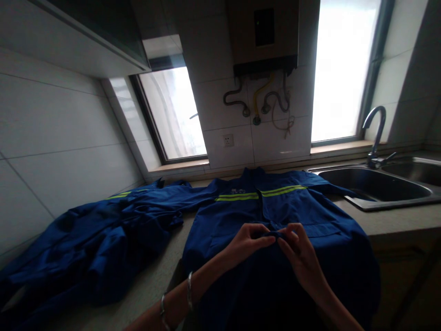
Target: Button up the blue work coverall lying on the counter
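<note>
A blue work jacket [227,225] with yellow-green stripes across the chest lies spread on the counter, its lower part hanging over the front edge. My left hand [251,239] pinches the front opening between thumb and fingers. Right beside it, my right hand [295,243] grips the same opening, the thumbs almost touching. Whatever small fastening lies between the fingertips is hidden. Above the hands the front edges part slightly near the stripes. The jacket's right-side sleeve reaches to the sink's rim.
More blue clothing [113,239] with similar stripes lies crumpled on the counter [151,285] at left. A steel sink [399,202] with a curved faucet [378,128] stands at right. A water heater [265,37] with pipes hangs on the tiled wall between two windows.
</note>
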A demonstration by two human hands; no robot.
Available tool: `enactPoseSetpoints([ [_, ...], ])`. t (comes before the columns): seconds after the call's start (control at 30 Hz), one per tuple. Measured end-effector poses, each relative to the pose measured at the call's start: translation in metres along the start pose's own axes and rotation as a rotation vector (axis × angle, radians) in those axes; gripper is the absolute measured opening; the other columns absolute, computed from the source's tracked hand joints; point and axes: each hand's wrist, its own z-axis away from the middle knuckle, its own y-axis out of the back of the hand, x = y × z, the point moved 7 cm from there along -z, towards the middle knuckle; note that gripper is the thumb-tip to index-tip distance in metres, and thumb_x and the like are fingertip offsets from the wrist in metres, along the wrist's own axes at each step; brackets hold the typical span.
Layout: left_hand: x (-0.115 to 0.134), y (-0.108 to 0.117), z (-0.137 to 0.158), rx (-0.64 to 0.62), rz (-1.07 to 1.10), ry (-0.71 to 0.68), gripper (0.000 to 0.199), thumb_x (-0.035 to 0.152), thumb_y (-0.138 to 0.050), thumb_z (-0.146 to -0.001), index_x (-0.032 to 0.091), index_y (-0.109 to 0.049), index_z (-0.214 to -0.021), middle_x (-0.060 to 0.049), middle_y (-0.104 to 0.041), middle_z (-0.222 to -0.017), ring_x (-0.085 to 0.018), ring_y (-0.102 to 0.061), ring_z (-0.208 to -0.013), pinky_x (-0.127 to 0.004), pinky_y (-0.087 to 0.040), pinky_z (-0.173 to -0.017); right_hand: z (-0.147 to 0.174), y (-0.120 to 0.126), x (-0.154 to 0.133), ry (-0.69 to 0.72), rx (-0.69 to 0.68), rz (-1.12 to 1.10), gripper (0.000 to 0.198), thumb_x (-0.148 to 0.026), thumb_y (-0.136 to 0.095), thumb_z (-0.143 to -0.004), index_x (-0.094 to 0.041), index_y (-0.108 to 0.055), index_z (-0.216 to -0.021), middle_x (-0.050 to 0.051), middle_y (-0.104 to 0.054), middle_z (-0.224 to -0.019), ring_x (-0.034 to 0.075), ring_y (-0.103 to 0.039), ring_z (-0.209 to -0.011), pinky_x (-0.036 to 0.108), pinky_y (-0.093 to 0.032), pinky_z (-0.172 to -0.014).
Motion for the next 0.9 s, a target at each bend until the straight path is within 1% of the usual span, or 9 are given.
enactPoseSetpoints([
  [0.1, -0.001, -0.001, -0.001, -0.001, 0.000, -0.007, 0.034, 0.044, -0.068, -0.069, 0.011, -0.062, -0.073, 0.002, -0.048, -0.065, -0.009, -0.038, -0.063, -0.021, -0.028, -0.060, -0.002, 0.000, 0.003, -0.037, -0.046, -0.052, 0.028, -0.038, -0.057, -0.083, -0.024, -0.038, -0.098, -0.001, -0.056, -0.085, 0.012, -0.053, -0.075, 0.021, -0.043, -0.064],
  [0.2, -0.005, -0.004, -0.001, -0.013, 0.014, 0.000, 0.039, 0.050, -0.066, -0.070, 0.011, -0.060, -0.072, 0.002, -0.047, -0.066, -0.008, -0.038, -0.062, -0.021, -0.028, -0.059, -0.001, -0.004, 0.007, -0.077, -0.087, -0.087, 0.027, -0.040, -0.056, -0.084, -0.024, -0.037, -0.095, -0.002, -0.054, -0.085, 0.010, -0.049, -0.070, 0.019, -0.039, -0.058],
  [0.27, -0.006, -0.006, -0.001, -0.017, -0.018, -0.008, 0.041, 0.052, -0.063, -0.072, 0.011, -0.059, -0.071, 0.003, -0.046, -0.065, -0.008, -0.036, -0.062, -0.021, -0.028, -0.058, -0.001, -0.006, 0.009, -0.093, -0.108, -0.099, 0.027, -0.041, -0.055, -0.084, -0.024, -0.037, -0.094, -0.003, -0.052, -0.082, 0.008, -0.046, -0.067, 0.018, -0.037, -0.057],
  [0.43, -0.005, -0.012, 0.001, -0.009, -0.135, -0.039, 0.038, 0.048, -0.050, -0.084, 0.013, -0.054, -0.070, 0.004, -0.039, -0.063, -0.008, -0.031, -0.060, -0.020, -0.027, -0.055, -0.001, -0.007, 0.004, -0.105, -0.165, -0.095, 0.031, -0.041, -0.058, -0.082, -0.025, -0.039, -0.100, -0.003, -0.050, -0.081, 0.008, -0.045, -0.067, 0.018, -0.036, -0.057],
  [0.53, -0.004, -0.013, 0.002, -0.027, -0.165, -0.047, 0.036, 0.045, -0.048, -0.086, 0.012, -0.054, -0.072, 0.004, -0.038, -0.063, -0.007, -0.030, -0.059, -0.019, -0.027, -0.054, -0.002, -0.006, 0.003, -0.131, -0.206, -0.112, 0.035, -0.041, -0.060, -0.080, -0.025, -0.041, -0.104, -0.003, -0.051, -0.081, 0.007, -0.044, -0.063, 0.018, -0.034, -0.053],
  [0.63, -0.001, -0.012, 0.003, -0.103, -0.186, -0.043, 0.035, 0.046, -0.052, -0.083, 0.011, -0.058, -0.079, 0.005, -0.039, -0.063, -0.007, -0.031, -0.058, -0.019, -0.025, -0.053, -0.005, -0.003, 0.004, -0.161, -0.197, -0.152, 0.039, -0.042, -0.063, -0.078, -0.024, -0.041, -0.105, -0.003, -0.053, -0.078, 0.006, -0.042, -0.057, 0.017, -0.029, -0.047],
  [0.73, 0.003, -0.010, 0.004, -0.191, -0.193, -0.043, 0.035, 0.043, -0.065, -0.074, 0.013, -0.061, -0.089, 0.004, -0.047, -0.070, -0.007, -0.037, -0.063, -0.018, -0.030, -0.056, -0.006, -0.001, 0.004, -0.191, -0.185, -0.206, 0.042, -0.043, -0.065, -0.076, -0.025, -0.041, -0.105, -0.003, -0.055, -0.076, 0.005, -0.042, -0.053, 0.016, -0.028, -0.045],
  [0.8, 0.004, -0.008, 0.005, -0.196, -0.197, -0.056, 0.035, 0.040, -0.070, -0.070, 0.014, -0.062, -0.092, 0.003, -0.050, -0.074, -0.008, -0.041, -0.066, -0.018, -0.033, -0.059, -0.006, -0.001, 0.003, -0.204, -0.182, -0.237, 0.043, -0.043, -0.066, -0.075, -0.025, -0.041, -0.105, -0.003, -0.056, -0.076, 0.006, -0.044, -0.054, 0.016, -0.030, -0.046],
  [0.9, 0.002, -0.008, 0.005, -0.189, -0.227, -0.080, 0.031, 0.035, -0.069, -0.072, 0.014, -0.062, -0.092, 0.002, -0.052, -0.076, -0.009, -0.044, -0.067, -0.018, -0.036, -0.060, -0.007, -0.002, 0.002, -0.215, -0.179, -0.272, 0.043, -0.043, -0.067, -0.074, -0.026, -0.043, -0.104, -0.003, -0.058, -0.076, 0.008, -0.049, -0.059, 0.017, -0.035, -0.049],
])
